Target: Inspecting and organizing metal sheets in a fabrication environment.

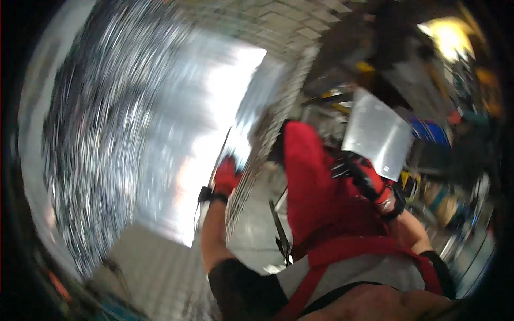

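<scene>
My left hand (227,177), in a red glove with a black wrist strap, reaches to the edge of a large shiny metal sheet (176,134). Blur smears its fingers, so I cannot make out whether they grip the sheet or only rest there. Beside my red-clad leg, my right hand (367,176) wears a red and black glove. It is closed at the lower edge of a smaller, flat, four-sided metal plate (377,134), which stands tilted up from the fingers. The dark fingertips partly merge with the shadow there.
Under the large sheet lies a slatted or grid-like table surface (160,267), with more grid (292,21) at the far side. To the right are a cluttered area with a blue object (430,131) and a bright yellow lamp-like glow (450,37). Grey floor (251,219) shows between table and legs.
</scene>
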Action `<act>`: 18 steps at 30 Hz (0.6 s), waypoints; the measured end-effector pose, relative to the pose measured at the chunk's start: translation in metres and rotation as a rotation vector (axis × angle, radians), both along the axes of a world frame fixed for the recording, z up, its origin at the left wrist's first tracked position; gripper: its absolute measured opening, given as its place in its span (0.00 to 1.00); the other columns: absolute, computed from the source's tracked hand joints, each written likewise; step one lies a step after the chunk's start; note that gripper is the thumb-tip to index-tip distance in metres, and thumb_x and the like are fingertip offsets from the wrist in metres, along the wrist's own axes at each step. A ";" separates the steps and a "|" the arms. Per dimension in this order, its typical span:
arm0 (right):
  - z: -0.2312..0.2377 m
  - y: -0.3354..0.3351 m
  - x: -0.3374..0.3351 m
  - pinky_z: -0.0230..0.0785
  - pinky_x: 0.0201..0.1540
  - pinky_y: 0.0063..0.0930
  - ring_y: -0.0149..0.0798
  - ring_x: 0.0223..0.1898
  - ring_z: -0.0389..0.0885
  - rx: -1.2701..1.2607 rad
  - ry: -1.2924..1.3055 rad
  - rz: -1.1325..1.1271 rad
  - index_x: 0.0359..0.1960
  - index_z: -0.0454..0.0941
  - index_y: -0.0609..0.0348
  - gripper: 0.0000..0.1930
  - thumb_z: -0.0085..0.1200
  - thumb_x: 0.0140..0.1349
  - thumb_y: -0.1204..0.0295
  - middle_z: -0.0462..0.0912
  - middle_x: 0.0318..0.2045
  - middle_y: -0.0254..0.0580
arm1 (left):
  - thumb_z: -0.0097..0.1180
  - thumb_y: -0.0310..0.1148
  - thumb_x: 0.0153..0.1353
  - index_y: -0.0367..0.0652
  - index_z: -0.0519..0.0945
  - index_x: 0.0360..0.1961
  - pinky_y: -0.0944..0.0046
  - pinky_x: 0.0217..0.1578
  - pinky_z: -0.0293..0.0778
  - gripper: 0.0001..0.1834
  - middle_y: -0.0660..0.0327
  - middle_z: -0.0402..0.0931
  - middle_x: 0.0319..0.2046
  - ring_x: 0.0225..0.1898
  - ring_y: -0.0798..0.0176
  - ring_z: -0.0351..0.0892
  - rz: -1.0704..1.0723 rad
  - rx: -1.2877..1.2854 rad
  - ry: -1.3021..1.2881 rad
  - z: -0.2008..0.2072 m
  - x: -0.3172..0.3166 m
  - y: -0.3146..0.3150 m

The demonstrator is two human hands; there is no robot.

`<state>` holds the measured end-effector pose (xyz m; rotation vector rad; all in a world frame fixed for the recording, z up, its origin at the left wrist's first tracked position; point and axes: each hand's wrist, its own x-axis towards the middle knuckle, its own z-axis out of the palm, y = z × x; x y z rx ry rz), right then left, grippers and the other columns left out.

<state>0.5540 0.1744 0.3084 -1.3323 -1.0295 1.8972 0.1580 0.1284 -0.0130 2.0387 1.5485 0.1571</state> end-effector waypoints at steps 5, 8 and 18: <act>0.040 -0.038 0.047 0.70 0.47 0.31 0.35 0.42 0.77 0.109 -0.078 -0.176 0.57 0.66 0.66 0.20 0.45 0.66 0.69 0.79 0.42 0.43 | 0.52 0.46 0.57 0.38 0.67 0.57 0.54 0.58 0.61 0.31 0.44 0.64 0.57 0.58 0.42 0.63 0.255 -0.396 -0.371 0.010 0.001 0.019; 0.080 -0.072 0.079 0.70 0.45 0.28 0.29 0.40 0.77 0.146 -0.305 -0.258 0.55 0.70 0.58 0.18 0.48 0.64 0.67 0.80 0.40 0.37 | 0.50 0.44 0.59 0.38 0.77 0.42 0.60 0.36 0.72 0.20 0.51 0.77 0.32 0.34 0.58 0.77 0.444 -0.543 -0.326 0.006 -0.034 0.030; 0.060 -0.314 0.210 0.70 0.44 0.28 0.36 0.39 0.81 0.252 -1.102 -1.162 0.49 0.75 0.55 0.17 0.53 0.58 0.67 0.82 0.37 0.42 | 0.49 0.38 0.63 0.39 0.66 0.57 0.52 0.41 0.78 0.23 0.44 0.76 0.44 0.42 0.46 0.79 0.479 0.003 -0.449 0.234 0.054 0.095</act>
